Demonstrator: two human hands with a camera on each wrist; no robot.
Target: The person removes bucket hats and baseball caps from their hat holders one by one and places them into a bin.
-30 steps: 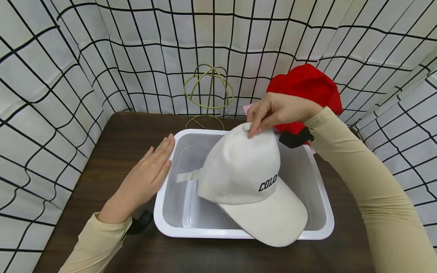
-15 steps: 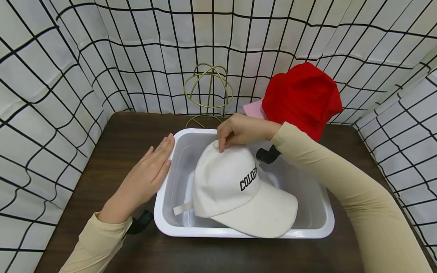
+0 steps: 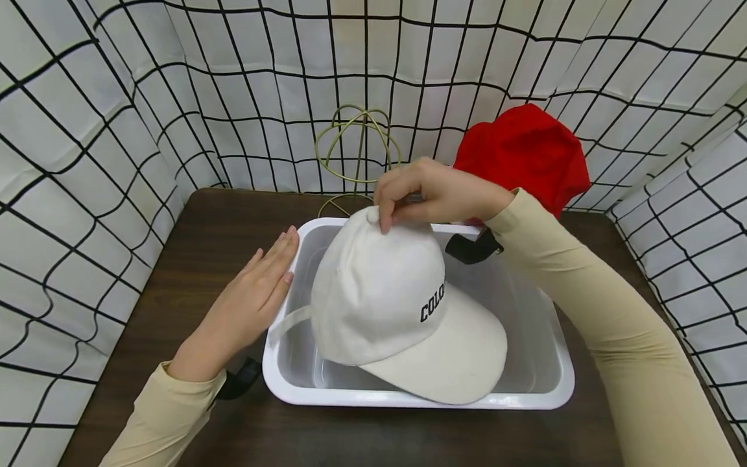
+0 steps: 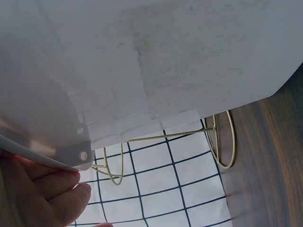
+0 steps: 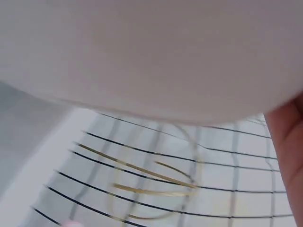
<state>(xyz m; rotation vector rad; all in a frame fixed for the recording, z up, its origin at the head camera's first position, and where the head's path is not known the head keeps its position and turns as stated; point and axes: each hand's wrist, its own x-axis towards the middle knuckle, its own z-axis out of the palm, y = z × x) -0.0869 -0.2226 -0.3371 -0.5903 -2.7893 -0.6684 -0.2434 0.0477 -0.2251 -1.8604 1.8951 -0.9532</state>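
Note:
My right hand pinches the crown of a white baseball cap beside its top button. The cap hangs over the white plastic tub, its brim toward the near right and dark lettering on the front. At the left its strap reaches over the tub's rim. In the right wrist view the blurred cap fills the top. My left hand lies along the tub's left rim with fingers straight. The left wrist view shows its fingers against the tub's edge, below the outer wall.
Behind the tub stands a gold wire stand with a looped top. A red hat sits at the back right, partly behind my right hand. Black wire grid panels backed with white sheet enclose the dark wooden table.
My right hand carried the white cap left and down, then raised it slightly. Its strap has swung left over the rim. A pink piece by the red hat is now hidden. My left hand stays put.

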